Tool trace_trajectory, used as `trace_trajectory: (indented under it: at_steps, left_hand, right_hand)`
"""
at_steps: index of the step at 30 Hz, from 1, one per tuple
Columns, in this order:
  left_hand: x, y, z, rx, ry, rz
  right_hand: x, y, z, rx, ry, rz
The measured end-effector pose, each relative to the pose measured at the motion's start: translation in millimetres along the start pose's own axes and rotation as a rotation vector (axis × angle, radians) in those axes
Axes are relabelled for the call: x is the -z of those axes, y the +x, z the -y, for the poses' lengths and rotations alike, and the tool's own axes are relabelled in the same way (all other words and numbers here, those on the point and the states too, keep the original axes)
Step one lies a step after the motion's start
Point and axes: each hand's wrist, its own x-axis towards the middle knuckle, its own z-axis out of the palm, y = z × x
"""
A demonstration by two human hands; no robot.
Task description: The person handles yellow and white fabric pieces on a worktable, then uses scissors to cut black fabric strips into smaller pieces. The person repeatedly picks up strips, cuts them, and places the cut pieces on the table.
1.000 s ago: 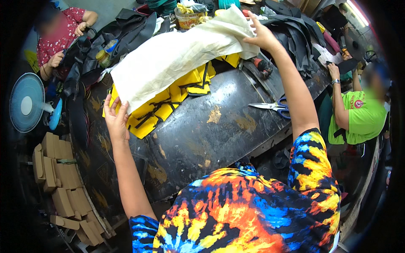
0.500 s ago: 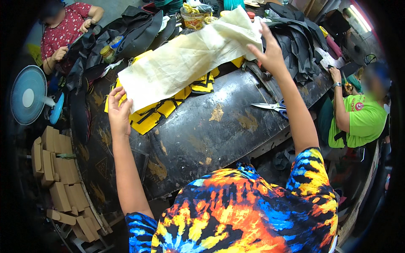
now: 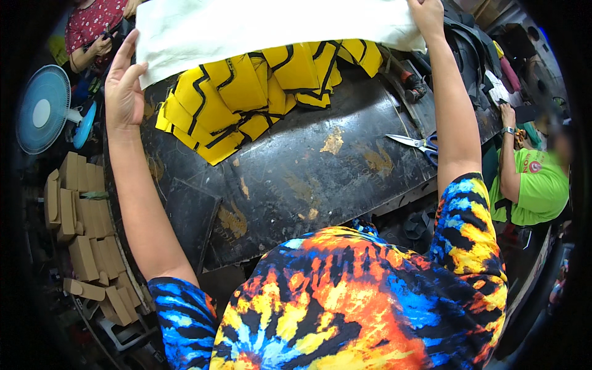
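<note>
A long off-white cloth-like sheet (image 3: 271, 31) is stretched between my two hands across the far side of the table. My left hand (image 3: 125, 92) pinches its left edge, with the thumb near the lower corner. At the other end, my right hand (image 3: 428, 21) is closed on the sheet's right edge, partly cut off by the picture's top. Below the sheet lie several overlapping yellow pieces with black edging (image 3: 231, 92), spread in a row. The sheet hides their far ends.
Blue-handled scissors (image 3: 425, 145) lie on the dark worn table (image 3: 296, 179) by my right forearm. Dark sheets (image 3: 472, 55) are piled at right. A fan (image 3: 43, 111) and cardboard boxes (image 3: 86, 216) stand left. Two people sit at the far left and right.
The sheet has risen and spread flatter, uncovering more of the yellow pieces. My left hand moved left and up; my right hand moved up and right, its spread fingers now closed on the sheet.
</note>
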Motion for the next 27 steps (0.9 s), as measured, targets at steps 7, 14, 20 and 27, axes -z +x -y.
trace_trajectory:
  at_steps: [7,14,20,27]
  left_hand:
    - [32,-28,90,0.199,0.555,-0.293]
    - [42,-42,97,0.291,0.265,-0.298]
    - [44,-52,87,0.339,0.111,-0.355]
    - [41,-71,76,0.187,0.424,-0.677]
  right_hand:
    - [-49,-8,-43,-0.132,-0.387,0.334]
    - [-13,-31,44,-0.032,-0.032,0.132]
    - [12,-168,208,-0.003,0.459,0.649]
    - [-8,-309,310,0.355,0.256,1.275]
